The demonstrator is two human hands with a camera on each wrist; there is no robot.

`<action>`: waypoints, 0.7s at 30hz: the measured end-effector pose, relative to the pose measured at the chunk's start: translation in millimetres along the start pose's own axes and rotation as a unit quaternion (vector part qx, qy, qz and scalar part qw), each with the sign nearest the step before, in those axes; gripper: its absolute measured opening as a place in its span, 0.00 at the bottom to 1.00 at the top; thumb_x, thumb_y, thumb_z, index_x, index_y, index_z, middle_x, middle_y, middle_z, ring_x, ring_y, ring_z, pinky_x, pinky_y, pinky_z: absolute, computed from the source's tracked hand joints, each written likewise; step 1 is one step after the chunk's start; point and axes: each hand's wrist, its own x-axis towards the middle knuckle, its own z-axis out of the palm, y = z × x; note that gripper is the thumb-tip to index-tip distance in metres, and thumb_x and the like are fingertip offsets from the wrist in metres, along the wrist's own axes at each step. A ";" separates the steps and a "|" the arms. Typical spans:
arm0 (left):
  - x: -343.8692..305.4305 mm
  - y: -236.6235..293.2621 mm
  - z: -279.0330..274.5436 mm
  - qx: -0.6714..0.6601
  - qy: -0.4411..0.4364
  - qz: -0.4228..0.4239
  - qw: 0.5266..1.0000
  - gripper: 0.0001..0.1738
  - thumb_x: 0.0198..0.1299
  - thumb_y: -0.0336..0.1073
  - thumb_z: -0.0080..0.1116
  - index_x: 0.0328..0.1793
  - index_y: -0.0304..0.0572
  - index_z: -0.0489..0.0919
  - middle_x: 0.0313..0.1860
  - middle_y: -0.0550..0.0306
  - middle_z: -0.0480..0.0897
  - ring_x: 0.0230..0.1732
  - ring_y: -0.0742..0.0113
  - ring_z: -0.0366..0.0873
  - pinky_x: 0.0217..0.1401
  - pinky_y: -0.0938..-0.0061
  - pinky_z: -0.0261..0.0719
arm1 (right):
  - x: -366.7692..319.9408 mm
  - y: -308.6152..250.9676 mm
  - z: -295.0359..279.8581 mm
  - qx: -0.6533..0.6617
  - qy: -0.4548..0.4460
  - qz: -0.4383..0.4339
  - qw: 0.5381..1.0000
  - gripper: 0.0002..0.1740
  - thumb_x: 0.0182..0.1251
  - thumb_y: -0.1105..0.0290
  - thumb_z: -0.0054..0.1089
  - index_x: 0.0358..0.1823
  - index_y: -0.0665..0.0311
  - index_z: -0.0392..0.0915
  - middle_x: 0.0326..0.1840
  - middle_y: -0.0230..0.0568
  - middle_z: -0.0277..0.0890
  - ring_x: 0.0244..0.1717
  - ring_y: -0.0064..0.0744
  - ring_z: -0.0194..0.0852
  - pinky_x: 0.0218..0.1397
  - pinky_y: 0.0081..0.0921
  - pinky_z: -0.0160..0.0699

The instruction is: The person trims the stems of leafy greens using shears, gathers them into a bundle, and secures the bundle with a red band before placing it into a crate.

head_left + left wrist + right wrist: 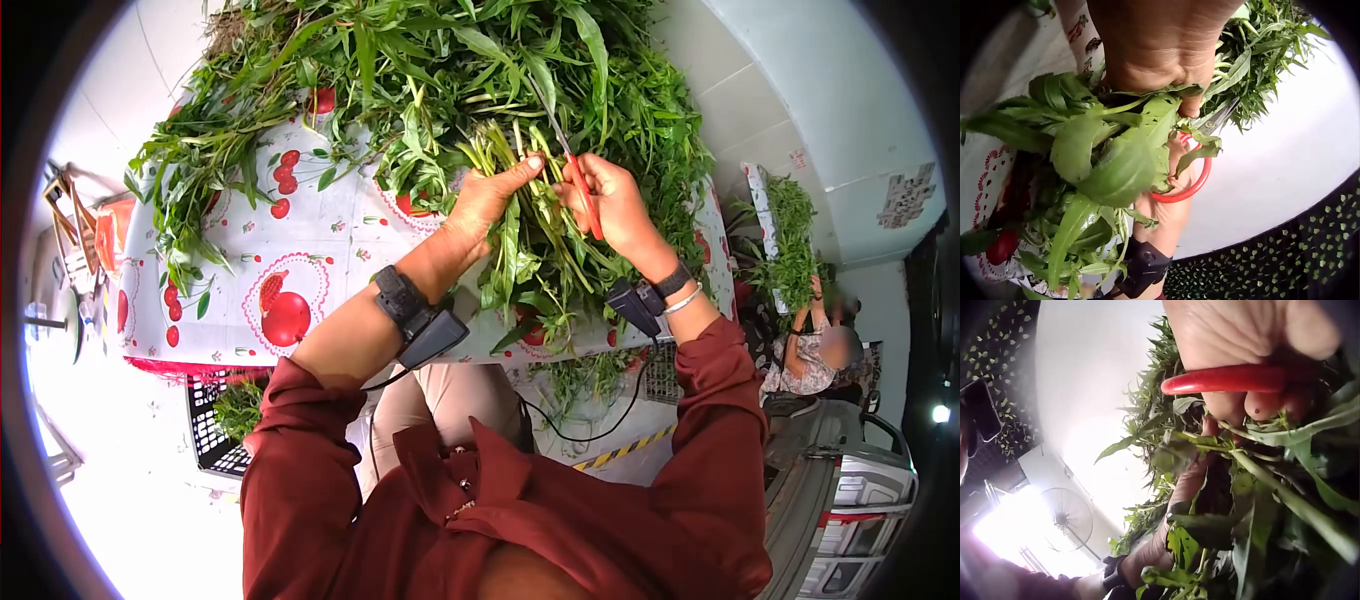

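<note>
My left hand [485, 205] grips a bunch of leafy green stems [545, 240], thumb across them, with the pale cut-looking ends pointing away from me. Leaves hang below that hand in the left wrist view. My right hand [612, 205] holds red-handled scissors [583, 195], fingers curled at the handle loops, and the metal blades point up and away beside the bunch. In the right wrist view a red handle [1225, 380] crosses under the palm, close to the stems. Leaves partly hide the blades in the left wrist view.
A big heap of greens [630, 90] covers the far side of the table, whose cloth [345, 265] has cherry prints. Below stands a black crate [205, 420] with greens. At right another person [805, 355] handles greens near a parked vehicle [850, 510]. A cable [575, 437] hangs between my wrists.
</note>
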 end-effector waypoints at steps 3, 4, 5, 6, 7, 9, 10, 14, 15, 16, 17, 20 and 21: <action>2.8 -1.2 -2.7 -0.005 -0.003 -0.009 1.000 0.17 0.54 0.42 0.67 0.45 0.40 0.80 0.39 0.57 0.83 0.39 0.70 0.80 0.42 0.72 0.81 | -2.8 -4.4 -1.1 0.000 -0.019 0.020 1.000 0.02 0.64 0.79 0.53 0.34 0.66 0.70 0.27 0.30 0.72 0.31 0.18 0.74 0.32 0.16 0.72; 5.1 -3.0 -4.8 -0.005 -0.003 -0.010 1.000 0.17 0.54 0.42 0.67 0.45 0.40 0.80 0.39 0.57 0.83 0.39 0.70 0.80 0.42 0.72 0.81 | -3.4 -5.6 -1.5 -0.009 -0.034 0.042 0.998 0.03 0.63 0.80 0.53 0.34 0.66 0.70 0.27 0.30 0.72 0.29 0.17 0.73 0.31 0.15 0.71; 7.5 -4.5 -7.1 0.009 0.001 -0.014 1.000 0.18 0.54 0.42 0.68 0.45 0.40 0.80 0.39 0.57 0.82 0.40 0.69 0.80 0.41 0.71 0.81 | -2.8 -2.7 0.3 -0.009 -0.034 0.042 0.998 0.03 0.63 0.80 0.53 0.34 0.66 0.70 0.27 0.30 0.72 0.29 0.17 0.73 0.31 0.15 0.71; 6.6 -3.1 -6.0 0.022 0.004 -0.019 1.000 0.18 0.54 0.43 0.68 0.45 0.40 0.79 0.40 0.56 0.82 0.40 0.69 0.80 0.40 0.71 0.81 | -1.8 1.9 4.0 0.003 -0.021 0.015 1.000 0.03 0.63 0.79 0.54 0.35 0.65 0.69 0.24 0.28 0.70 0.21 0.14 0.66 0.23 0.14 0.65; 5.5 -1.7 -4.6 0.022 0.003 -0.019 1.000 0.18 0.54 0.43 0.68 0.45 0.40 0.79 0.40 0.56 0.82 0.40 0.69 0.80 0.40 0.71 0.81 | -0.9 4.2 5.9 0.015 -0.006 -0.014 1.000 0.04 0.63 0.78 0.55 0.36 0.64 0.69 0.21 0.26 0.68 0.14 0.11 0.60 0.15 0.12 0.59; 1.6 1.8 -1.5 0.030 0.006 -0.059 0.998 0.20 0.54 0.43 0.68 0.48 0.40 0.78 0.41 0.55 0.82 0.40 0.67 0.79 0.40 0.70 0.82 | 0.9 2.5 4.4 0.016 -0.002 -0.013 1.000 0.04 0.63 0.79 0.55 0.35 0.65 0.70 0.24 0.28 0.71 0.21 0.13 0.65 0.23 0.13 0.64; -0.9 2.5 0.2 0.030 0.006 -0.058 0.998 0.20 0.54 0.43 0.68 0.48 0.40 0.78 0.41 0.55 0.82 0.40 0.67 0.79 0.40 0.70 0.82 | 2.8 1.4 3.5 0.018 0.002 -0.011 1.000 0.03 0.62 0.80 0.55 0.34 0.66 0.70 0.28 0.29 0.74 0.28 0.14 0.70 0.30 0.15 0.70; -2.3 1.6 1.1 -0.001 -0.032 -0.058 0.998 0.23 0.54 0.42 0.68 0.52 0.38 0.76 0.42 0.54 0.81 0.40 0.66 0.80 0.42 0.68 0.82 | 7.3 -4.9 3.9 -0.067 -0.004 -0.039 0.997 0.05 0.62 0.79 0.58 0.34 0.66 0.70 0.29 0.28 0.74 0.30 0.14 0.71 0.33 0.15 0.72; -1.4 0.5 1.0 -0.013 -0.040 -0.045 0.998 0.23 0.55 0.42 0.67 0.52 0.38 0.76 0.41 0.54 0.81 0.40 0.66 0.80 0.41 0.68 0.82 | 6.7 -7.0 6.2 -0.060 0.004 -0.041 0.997 0.06 0.61 0.78 0.60 0.32 0.65 0.70 0.28 0.27 0.72 0.29 0.13 0.68 0.33 0.16 0.71; -1.0 -0.8 0.8 -0.025 -0.048 -0.033 0.998 0.22 0.55 0.42 0.67 0.52 0.38 0.76 0.41 0.54 0.81 0.40 0.65 0.81 0.41 0.68 0.83 | 7.4 -5.8 7.3 -0.059 0.004 -0.040 0.997 0.06 0.61 0.78 0.60 0.32 0.65 0.70 0.28 0.27 0.72 0.29 0.13 0.68 0.33 0.16 0.71; -0.8 -1.5 -0.2 -0.024 -0.050 -0.034 0.998 0.22 0.55 0.42 0.67 0.52 0.38 0.76 0.41 0.54 0.81 0.40 0.65 0.81 0.41 0.68 0.83 | 8.3 -3.8 7.5 -0.035 0.004 -0.040 0.999 0.07 0.61 0.77 0.61 0.32 0.65 0.69 0.27 0.26 0.71 0.28 0.13 0.66 0.32 0.16 0.70; -1.7 -0.6 0.1 -0.058 -0.054 -0.073 0.994 0.18 0.57 0.39 0.65 0.51 0.39 0.77 0.40 0.54 0.82 0.36 0.65 0.81 0.37 0.69 0.84 | 10.1 1.7 8.1 -0.057 0.020 -0.031 0.998 0.12 0.58 0.74 0.66 0.30 0.63 0.68 0.24 0.25 0.66 0.25 0.12 0.61 0.26 0.17 0.64; -0.2 -0.3 -2.1 -0.066 -0.057 -0.085 0.993 0.17 0.58 0.39 0.64 0.50 0.39 0.77 0.39 0.54 0.82 0.35 0.65 0.81 0.36 0.70 0.84 | 7.3 -2.4 9.7 -0.053 0.006 -0.026 0.998 0.13 0.58 0.73 0.67 0.30 0.63 0.68 0.24 0.24 0.65 0.24 0.12 0.60 0.26 0.17 0.64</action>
